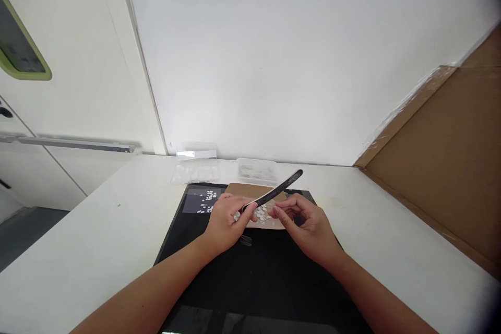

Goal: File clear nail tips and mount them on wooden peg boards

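My left hand (226, 220) is closed around one end of a black curved nail file (281, 188), which slants up to the right. Thumb and forefinger of my right hand (311, 227) are pinched together just right of the file; whatever sits between them is too small to make out. Beneath both hands lies a brown sheet (243, 189) with a scatter of small whitish pieces (261, 213) on it. Two or so clear slivers, like nail tips (246, 240), rest on the black mat (250, 282) below my left hand.
Small white squares lie on a dark sheet (191, 201) at the mat's upper left. Behind it are an open clear case (195, 171) and a clear plastic box (256, 171) with translucent pieces. The white wall (266, 62) bounds the back; a cardboard panel (442, 156) stands at right.
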Demonstrator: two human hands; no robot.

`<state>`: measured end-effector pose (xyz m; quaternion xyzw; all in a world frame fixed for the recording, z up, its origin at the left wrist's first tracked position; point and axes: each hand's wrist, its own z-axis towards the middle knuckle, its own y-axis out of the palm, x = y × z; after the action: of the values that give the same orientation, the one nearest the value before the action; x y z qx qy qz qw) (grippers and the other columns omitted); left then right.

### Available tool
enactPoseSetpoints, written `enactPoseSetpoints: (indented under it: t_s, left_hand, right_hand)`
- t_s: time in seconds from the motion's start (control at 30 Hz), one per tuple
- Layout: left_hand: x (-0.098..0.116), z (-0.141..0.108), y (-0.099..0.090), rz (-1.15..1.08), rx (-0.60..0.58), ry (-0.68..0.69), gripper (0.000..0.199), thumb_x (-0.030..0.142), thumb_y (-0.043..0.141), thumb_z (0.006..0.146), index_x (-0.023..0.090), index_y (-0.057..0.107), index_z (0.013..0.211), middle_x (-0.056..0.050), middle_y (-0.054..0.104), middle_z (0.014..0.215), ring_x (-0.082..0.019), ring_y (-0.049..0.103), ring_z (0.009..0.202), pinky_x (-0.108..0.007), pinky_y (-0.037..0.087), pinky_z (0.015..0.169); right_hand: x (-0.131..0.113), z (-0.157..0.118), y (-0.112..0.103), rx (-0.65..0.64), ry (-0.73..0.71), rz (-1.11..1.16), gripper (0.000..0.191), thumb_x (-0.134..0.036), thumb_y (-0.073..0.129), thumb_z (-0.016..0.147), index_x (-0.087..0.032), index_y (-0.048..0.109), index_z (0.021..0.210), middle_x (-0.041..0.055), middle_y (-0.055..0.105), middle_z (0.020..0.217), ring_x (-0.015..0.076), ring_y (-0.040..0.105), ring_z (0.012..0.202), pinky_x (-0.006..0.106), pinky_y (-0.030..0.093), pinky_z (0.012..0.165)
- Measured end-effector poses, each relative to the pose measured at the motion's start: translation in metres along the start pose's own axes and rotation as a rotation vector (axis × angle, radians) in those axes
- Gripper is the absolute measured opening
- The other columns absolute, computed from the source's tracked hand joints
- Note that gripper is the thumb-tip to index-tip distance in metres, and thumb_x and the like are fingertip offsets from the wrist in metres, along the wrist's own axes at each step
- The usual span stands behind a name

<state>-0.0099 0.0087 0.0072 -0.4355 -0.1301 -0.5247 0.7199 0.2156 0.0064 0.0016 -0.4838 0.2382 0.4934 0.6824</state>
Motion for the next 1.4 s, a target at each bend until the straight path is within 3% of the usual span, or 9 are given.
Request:
enactPoseSetpoints:
  t_s: [0.23,0.33,0.6,0.87,1.17,1.4]
  left_hand:
    - [-0.003,-0.001,0.001,0.003,0.001,0.004,0.031,0.027,0.053,0.106,0.024,0.075,0.084,0.004,0.077,0.076,-0.015,0.069,0.075,-0.033,0.042,0.085]
    - [-0.002,-0.001,0.000,-0.003,-0.004,0.013,0.029,0.026,0.054,0.106,0.024,0.075,0.085,0.004,0.077,0.076,-0.015,0.069,0.076,-0.032,0.042,0.084]
    - [-0.003,-0.001,0.001,-0.015,0.002,0.024,0.031,0.026,0.054,0.106,0.023,0.072,0.081,0.005,0.076,0.077,-0.014,0.069,0.076,-0.031,0.041,0.084]
    - [-0.001,-0.001,0.001,-0.025,-0.001,0.032,0.026,0.024,0.056,0.104,0.023,0.074,0.086,0.005,0.076,0.075,-0.014,0.069,0.076,-0.031,0.041,0.083]
    - [-0.002,-0.001,0.001,-0.007,-0.006,0.019,0.031,0.027,0.055,0.105,0.023,0.072,0.080,0.004,0.076,0.079,-0.015,0.069,0.078,-0.030,0.045,0.083]
    - [-0.001,-0.002,0.001,-0.016,-0.007,0.019,0.032,0.028,0.053,0.106,0.023,0.072,0.080,0.003,0.077,0.080,-0.015,0.070,0.080,-0.029,0.045,0.083]
  right_hand:
    - [0.004,0.009,-0.010,0.226,0.083,0.065,0.029,-0.051,0.074,0.091,-0.023,0.068,0.099,0.0079,0.079,0.091,0.0248,0.076,0.084,0.036,0.060,0.074]
    - [0.004,0.010,-0.009,0.213,0.084,0.095,0.029,-0.050,0.075,0.091,-0.022,0.068,0.098,0.0083,0.079,0.091,0.0247,0.077,0.086,0.036,0.060,0.077]
    - [-0.001,0.000,0.002,0.019,0.018,0.081,0.025,-0.048,0.072,0.093,-0.024,0.069,0.096,0.0076,0.079,0.092,0.0246,0.077,0.086,0.035,0.061,0.076]
    - [0.003,0.009,-0.007,0.228,0.071,0.114,0.030,-0.050,0.074,0.091,-0.022,0.067,0.101,0.0088,0.079,0.093,0.0243,0.077,0.086,0.036,0.061,0.077]
    - [0.000,0.007,-0.002,0.216,0.015,-0.009,0.029,-0.049,0.070,0.093,-0.024,0.068,0.109,0.0071,0.078,0.094,0.0222,0.074,0.083,0.035,0.060,0.075]
    - [0.002,0.007,-0.006,0.260,-0.030,-0.148,0.031,-0.049,0.073,0.091,-0.024,0.073,0.109,0.0055,0.078,0.091,0.0184,0.068,0.067,0.031,0.056,0.061]
